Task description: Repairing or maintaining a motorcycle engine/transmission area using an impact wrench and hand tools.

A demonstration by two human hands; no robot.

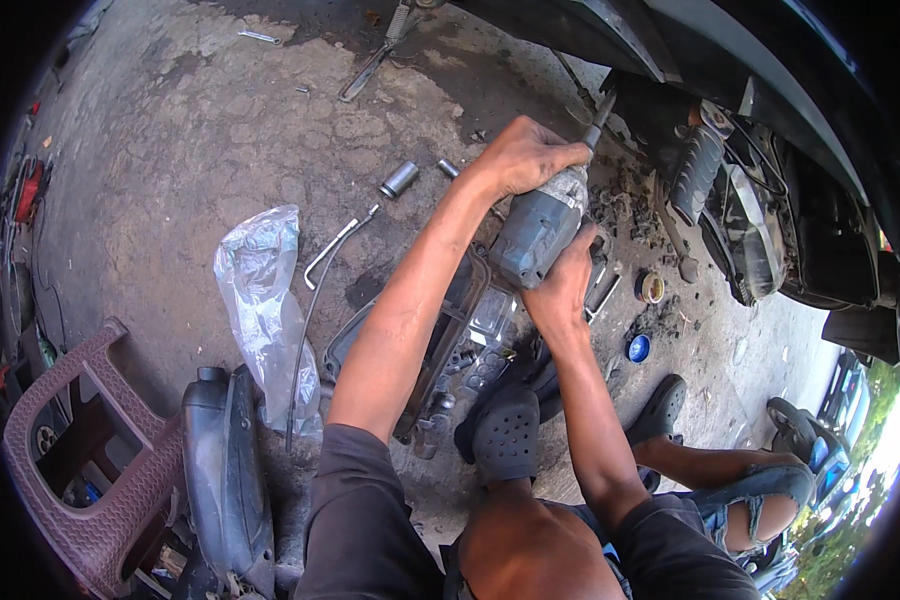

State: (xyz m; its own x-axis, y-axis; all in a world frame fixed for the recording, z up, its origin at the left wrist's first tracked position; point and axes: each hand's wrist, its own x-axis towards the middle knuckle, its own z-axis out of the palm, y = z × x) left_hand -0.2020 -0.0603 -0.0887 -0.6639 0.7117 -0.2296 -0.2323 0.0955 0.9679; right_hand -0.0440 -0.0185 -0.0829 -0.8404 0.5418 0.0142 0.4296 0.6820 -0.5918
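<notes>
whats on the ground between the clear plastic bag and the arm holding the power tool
In the head view, a bent L-shaped metal wrench and a long thin rod lie on the concrete between the plastic bag and the left arm; the rest is bare.

Grey power tool (538, 232), stubby scuffed body, centre-right of the frame; tilted, bit end pointing to the upper right toward the dark vehicle underside.

Your grey power tool (538, 232) has a silvery taped neck. To your left lie a clear, whitish plastic bag (263, 300), a maroon plastic stool (80, 470) with a woven pattern, and a shiny silver socket (399, 180) farther off. At right sits a blue cap (638, 348). Your clogs (507, 432) are black, dotted with holes.
</notes>
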